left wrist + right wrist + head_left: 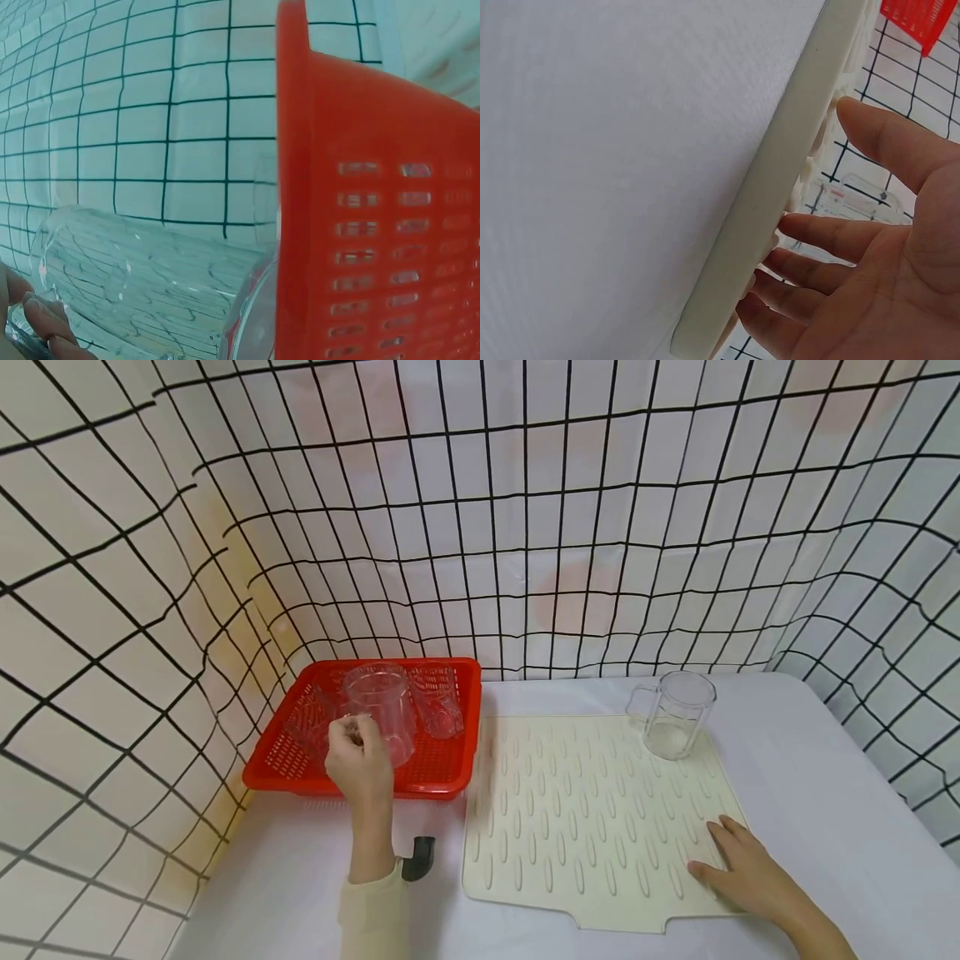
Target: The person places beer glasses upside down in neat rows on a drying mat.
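Pinching clear glass [392,706], left fingers [46,321] (partly cut off), right fingers [836,235] spread on mat [585,810]

The left-wrist view cuts off the left hand [362,762]; its fingers hide contact on the clear vessel [384,697] beyond. In the right-wrist view, the mug [677,718] — beyond the right hand [752,872] — is partly hidden.

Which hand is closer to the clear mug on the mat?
The right hand, at the mat's edge, in front of the mug. The left hand is farther away, by the red basket.
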A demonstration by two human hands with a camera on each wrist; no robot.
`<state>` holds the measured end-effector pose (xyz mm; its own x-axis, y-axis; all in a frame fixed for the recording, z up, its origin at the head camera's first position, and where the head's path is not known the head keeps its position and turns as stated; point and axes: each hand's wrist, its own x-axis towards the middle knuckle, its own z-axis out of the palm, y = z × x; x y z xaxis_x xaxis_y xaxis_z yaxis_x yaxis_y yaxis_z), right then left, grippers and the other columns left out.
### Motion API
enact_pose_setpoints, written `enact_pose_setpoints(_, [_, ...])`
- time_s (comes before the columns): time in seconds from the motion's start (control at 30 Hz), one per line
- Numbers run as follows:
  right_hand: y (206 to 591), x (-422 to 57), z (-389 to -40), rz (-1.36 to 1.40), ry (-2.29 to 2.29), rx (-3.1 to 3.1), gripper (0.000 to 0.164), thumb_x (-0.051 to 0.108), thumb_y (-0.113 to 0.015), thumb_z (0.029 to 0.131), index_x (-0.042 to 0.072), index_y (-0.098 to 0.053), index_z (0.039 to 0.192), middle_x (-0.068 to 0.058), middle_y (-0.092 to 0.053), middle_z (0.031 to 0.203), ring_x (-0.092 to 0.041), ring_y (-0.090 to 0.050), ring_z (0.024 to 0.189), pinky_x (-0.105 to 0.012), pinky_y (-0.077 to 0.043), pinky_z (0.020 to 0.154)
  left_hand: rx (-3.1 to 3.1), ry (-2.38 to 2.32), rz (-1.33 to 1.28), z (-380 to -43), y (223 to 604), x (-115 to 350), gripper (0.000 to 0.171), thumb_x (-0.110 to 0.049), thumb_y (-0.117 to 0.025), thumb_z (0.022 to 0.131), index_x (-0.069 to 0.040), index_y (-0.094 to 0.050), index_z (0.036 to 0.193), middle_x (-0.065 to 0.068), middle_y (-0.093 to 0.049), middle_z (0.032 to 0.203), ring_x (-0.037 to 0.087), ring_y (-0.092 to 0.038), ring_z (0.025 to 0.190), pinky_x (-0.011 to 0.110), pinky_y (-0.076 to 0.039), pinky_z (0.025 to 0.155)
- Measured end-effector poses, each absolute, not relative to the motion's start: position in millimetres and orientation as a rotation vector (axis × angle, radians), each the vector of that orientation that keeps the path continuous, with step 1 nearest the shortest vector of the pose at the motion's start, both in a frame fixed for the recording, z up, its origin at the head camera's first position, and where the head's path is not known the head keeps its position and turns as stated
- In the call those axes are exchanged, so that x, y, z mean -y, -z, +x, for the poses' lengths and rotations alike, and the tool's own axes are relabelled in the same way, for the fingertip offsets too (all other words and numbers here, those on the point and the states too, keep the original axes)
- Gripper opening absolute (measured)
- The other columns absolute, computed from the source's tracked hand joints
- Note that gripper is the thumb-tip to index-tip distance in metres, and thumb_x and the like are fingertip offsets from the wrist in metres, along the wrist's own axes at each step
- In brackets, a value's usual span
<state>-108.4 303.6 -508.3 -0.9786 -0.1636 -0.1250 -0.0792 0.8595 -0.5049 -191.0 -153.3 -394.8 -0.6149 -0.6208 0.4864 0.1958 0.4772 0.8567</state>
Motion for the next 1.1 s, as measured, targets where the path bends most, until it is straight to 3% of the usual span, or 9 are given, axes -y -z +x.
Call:
enact_pose_setpoints(0.47, [510,-304,-108,-0.183,0.771,-2.87,0.085,0.043,-0.066,0.09,-0.025,-0.035,0.131,-0.051,-0.022,0.137,-0.068,-0.024,0.122,-0.077,-0.028,0.091,1.879,1.356,0.191,-186,392,142,0.024,-0.018,-0.05,0.098,0.003,-0.057,0.093,0.001,-0.043,0.06,0.013,-0.036,0.053,0.019,-0.031,0.044])
enact_pose_setpoints(1.1, [509,-303,-107,-0.178,0.773,-2.878,0.085,0.042,-0.066,0.089,-0.025,-0.036,0.131,-0.051,-0.023,0.137,-0.067,-0.024,0.122,-0.076,-0.028,0.092,1.846,1.567,-0.086,-178,394,112,0.017,-0.009,-0.053,0.097,0.007,-0.055,0.093,-0.001,-0.043,0.064,0.011,-0.036,0.055,0.018,-0.032,0.046])
